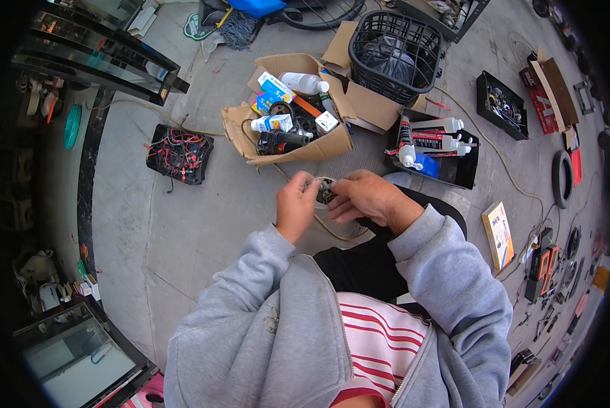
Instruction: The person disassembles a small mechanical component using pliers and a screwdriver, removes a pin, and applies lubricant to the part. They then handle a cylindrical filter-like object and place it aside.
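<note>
Both hands meet in front of me at a small round thing (pixel 326 193) with a pale rim and dark, partly metallic bits inside; its exact kind is too small to make out. My left hand (pixel 297 206) is closed on its left side, thumb and fingertips at the rim. From the right, my right hand (pixel 373 198) reaches over it with thumb and forefinger pinched at its edge. Whatever sits between those fingertips is hidden. Just beyond the hands stands an open cardboard box (pixel 318 151) filled with bottles, small boxes and black parts.
A black tray (pixel 466 178) with white bottles lies to the right, below a black plastic basket (pixel 413 95). Tangled wires fill a black tray (pixel 157 167) at left. A cable (pixel 515 182) crosses the floor. Several tools lie far right, near a tyre (pixel 558 179).
</note>
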A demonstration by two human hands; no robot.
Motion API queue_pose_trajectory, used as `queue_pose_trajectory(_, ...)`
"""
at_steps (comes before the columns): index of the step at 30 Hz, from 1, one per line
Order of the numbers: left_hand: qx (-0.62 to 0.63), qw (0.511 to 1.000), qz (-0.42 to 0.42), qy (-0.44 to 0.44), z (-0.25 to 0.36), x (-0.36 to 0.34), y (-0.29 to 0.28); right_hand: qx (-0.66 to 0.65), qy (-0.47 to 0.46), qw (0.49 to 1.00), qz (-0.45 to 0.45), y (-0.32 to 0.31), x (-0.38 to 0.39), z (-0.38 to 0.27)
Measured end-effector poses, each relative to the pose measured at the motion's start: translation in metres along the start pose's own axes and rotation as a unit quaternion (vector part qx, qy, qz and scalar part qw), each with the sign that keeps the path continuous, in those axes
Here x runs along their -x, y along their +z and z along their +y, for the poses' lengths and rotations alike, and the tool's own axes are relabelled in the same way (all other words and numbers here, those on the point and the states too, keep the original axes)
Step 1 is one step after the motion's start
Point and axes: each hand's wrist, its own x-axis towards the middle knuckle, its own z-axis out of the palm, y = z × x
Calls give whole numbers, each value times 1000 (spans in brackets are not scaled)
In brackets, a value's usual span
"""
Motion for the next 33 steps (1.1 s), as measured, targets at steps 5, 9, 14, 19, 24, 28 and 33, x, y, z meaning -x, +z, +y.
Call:
queue_pose_trajectory(5, 45, 998, 0, -49, 20, -21, -18, -3, -110, 987, 119, -7, 0, -8)
queue_pose_trajectory(9, 163, 987, 5, -1, 52, -57, -48, -44, -186, 961, 201, -11, 2, -13)
queue_pose_trajectory(14, 71, 993, 18, 88, 76, -118, -56, -13, -196, 964, 181, -9, 0, -14)
queue_pose_trajectory(19, -143, 968, 17, 204, 53, -175, -48, -20, -201, 963, 181, -12, 1, -12)
queue_pose_trajectory(24, -246, 945, -11, 214, 8, -214, -34, -34, -222, 961, 165, -17, 3, -10)
queue_pose_trajectory(28, -309, 918, -83, 236, -27, -230, -20, -13, -212, 964, 159, -20, 0, -8)
queue_pose_trajectory(33, -305, 931, -104, 173, -57, -228, -14, -11, -225, 961, 162, -29, 3, -4)
